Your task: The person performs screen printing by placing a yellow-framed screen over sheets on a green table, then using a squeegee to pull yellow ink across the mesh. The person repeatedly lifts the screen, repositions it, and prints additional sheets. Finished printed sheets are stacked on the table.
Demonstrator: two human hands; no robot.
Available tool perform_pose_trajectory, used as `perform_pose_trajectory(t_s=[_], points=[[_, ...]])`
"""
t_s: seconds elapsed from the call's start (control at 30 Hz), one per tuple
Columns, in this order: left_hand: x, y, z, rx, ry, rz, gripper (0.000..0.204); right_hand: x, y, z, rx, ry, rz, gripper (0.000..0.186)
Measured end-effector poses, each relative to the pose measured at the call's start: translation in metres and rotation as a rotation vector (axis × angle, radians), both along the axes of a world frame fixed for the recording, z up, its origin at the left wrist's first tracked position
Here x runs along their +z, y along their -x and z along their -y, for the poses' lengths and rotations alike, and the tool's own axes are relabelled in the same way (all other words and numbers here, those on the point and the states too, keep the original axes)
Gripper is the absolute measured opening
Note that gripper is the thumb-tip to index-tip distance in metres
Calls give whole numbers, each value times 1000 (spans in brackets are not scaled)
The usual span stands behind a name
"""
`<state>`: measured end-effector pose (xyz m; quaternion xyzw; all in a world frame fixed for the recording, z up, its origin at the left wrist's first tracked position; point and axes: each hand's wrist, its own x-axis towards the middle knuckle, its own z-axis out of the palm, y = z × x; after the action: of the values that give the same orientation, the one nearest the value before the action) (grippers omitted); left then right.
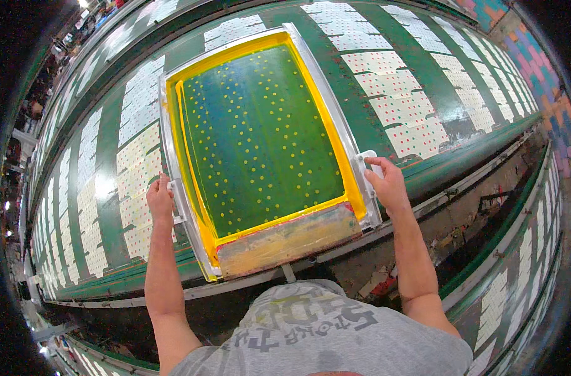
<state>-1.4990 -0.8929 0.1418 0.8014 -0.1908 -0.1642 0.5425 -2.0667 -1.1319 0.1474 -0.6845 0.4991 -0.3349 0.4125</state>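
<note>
A large screen-printing frame [260, 138] lies in front of me, its green mesh dotted with small yellow spots. Yellow ink [326, 128] lines the inside of its grey metal rim, thickest along the sides. My left hand [160, 198] is closed on a pale handle at the frame's left side. On the opposite side, my right hand [387, 183] grips the white handle [374, 159], thumb and fingers wrapped round it. The near end of the frame carries a stained, translucent strip [291, 238]. Whatever lies directly under the frame is hidden.
The frame rests on a long green printing table [442, 103]. Pale cut pieces with coloured dots [401, 103] lie in rows on both sides. A metal rail [436, 200] runs along the near edge. Another table with pale pieces [498, 301] stands at lower right.
</note>
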Motion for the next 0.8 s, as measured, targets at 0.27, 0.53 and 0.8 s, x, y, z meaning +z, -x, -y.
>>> perform_pose_trajectory(t_s=[0.27,0.53,0.8], points=[[-10,16,15,-3,-12,25,39,-6,25,21,18,-44,27,37],[-27,24,27,-69,-22,110,42,8,14,-67,301,674,-429,48],[-31,24,35,-14,-209,185,50,-19,-4,-140,700,780,-486,43]])
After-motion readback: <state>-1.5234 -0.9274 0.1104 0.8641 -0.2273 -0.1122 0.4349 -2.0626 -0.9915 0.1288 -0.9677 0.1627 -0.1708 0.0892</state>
